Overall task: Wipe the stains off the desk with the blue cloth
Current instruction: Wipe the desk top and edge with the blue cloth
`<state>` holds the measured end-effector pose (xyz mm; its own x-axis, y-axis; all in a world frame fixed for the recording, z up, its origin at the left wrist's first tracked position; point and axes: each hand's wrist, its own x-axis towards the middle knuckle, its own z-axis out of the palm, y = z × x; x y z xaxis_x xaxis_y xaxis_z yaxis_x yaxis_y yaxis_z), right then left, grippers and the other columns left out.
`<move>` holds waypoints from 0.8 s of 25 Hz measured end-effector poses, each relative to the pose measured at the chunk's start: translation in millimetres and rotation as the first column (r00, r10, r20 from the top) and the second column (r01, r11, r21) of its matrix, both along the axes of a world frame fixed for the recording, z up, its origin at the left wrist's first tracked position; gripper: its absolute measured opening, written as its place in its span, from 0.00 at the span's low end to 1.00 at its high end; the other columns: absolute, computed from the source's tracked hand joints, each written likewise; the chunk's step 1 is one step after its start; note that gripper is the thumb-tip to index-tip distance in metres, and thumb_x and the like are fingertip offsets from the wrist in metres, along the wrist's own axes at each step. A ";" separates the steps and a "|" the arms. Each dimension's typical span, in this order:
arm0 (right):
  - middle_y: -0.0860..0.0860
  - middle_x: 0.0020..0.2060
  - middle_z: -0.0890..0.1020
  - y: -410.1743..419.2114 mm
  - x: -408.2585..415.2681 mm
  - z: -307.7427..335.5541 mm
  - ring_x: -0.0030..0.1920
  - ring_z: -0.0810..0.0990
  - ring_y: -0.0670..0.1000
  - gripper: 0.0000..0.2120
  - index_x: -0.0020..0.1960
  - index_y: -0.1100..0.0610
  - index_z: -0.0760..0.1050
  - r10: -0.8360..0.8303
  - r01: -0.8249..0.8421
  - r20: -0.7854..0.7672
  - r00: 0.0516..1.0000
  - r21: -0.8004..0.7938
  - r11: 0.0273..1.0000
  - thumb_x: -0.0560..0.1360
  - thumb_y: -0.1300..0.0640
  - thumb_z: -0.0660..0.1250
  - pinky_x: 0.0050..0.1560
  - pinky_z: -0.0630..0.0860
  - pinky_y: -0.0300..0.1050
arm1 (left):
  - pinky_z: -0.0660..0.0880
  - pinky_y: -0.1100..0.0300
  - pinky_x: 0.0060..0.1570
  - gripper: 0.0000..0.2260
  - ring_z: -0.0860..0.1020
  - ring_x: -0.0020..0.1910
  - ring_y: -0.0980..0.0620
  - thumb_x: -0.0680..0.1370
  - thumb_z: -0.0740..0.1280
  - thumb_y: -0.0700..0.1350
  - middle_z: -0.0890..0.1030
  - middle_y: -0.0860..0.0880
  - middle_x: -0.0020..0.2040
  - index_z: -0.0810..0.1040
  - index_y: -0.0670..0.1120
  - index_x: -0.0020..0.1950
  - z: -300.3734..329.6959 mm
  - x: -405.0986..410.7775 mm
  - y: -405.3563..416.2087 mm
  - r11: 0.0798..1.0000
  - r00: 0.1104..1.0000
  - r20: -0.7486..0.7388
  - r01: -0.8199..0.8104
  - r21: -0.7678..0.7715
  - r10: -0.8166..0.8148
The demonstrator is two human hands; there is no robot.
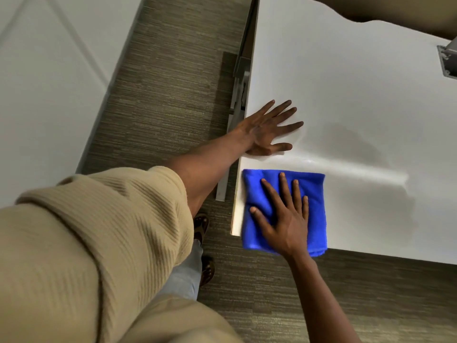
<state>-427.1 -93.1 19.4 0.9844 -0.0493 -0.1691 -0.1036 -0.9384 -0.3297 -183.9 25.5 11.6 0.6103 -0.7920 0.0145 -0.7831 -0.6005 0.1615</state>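
A folded blue cloth (311, 191) lies flat on the near left corner of the white desk (358, 95), its near edge hanging slightly past the desk's front. My right hand (284, 216) presses down on the cloth with straight, spread fingers. Just beyond the cloth, my left hand (269, 127) rests flat on the bare desk by its left edge, fingers splayed. A faint streaky sheen (346, 167) runs to the right of the cloth across the desk surface.
A grey metal bracket (447, 60) is set into the desk at the far right. The desk's grey leg frame (237, 95) runs along its left side. Brown-grey carpet (160, 95) lies below, and another white surface (49, 82) stands to the left.
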 end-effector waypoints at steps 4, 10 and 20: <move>0.45 0.85 0.48 22.1 2.0 -4.3 0.84 0.43 0.56 0.30 0.81 0.32 0.52 -0.081 0.082 0.021 0.997 -0.103 0.991 0.80 0.31 0.49 0.82 0.43 0.63 | 0.42 0.44 0.82 0.36 0.42 0.85 0.46 0.80 0.40 0.70 0.48 0.46 0.86 0.48 0.56 0.85 -1.0 -1.2 -0.4 1.000 1.000 -0.007 0.017 -0.008 -0.017; 0.42 0.85 0.45 -14.9 -20.7 -8.8 0.84 0.40 0.53 0.30 0.82 0.32 0.48 0.235 -0.235 -0.013 0.972 -0.140 0.962 0.81 0.29 0.47 0.82 0.47 0.63 | 0.41 0.44 0.82 0.37 0.43 0.85 0.47 0.79 0.38 0.71 0.47 0.47 0.86 0.47 0.57 0.85 -3.2 0.0 1.4 1.000 0.999 -0.041 -0.005 0.014 0.005; 0.41 0.85 0.46 4.1 -34.3 -8.4 0.85 0.42 0.53 0.29 0.82 0.32 0.49 0.147 -0.143 0.024 0.989 -0.125 0.982 0.82 0.30 0.46 0.82 0.47 0.62 | 0.41 0.44 0.82 0.36 0.39 0.84 0.49 0.80 0.41 0.71 0.46 0.49 0.86 0.46 0.57 0.85 -5.1 6.1 7.0 1.000 0.998 -0.060 0.009 -0.028 -0.011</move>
<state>-461.4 -89.0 11.0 0.9876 0.0760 -0.1377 0.0456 -0.9763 -0.2117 -177.8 32.5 6.4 0.6030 -0.7978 -0.0006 -0.7772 -0.5876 0.2250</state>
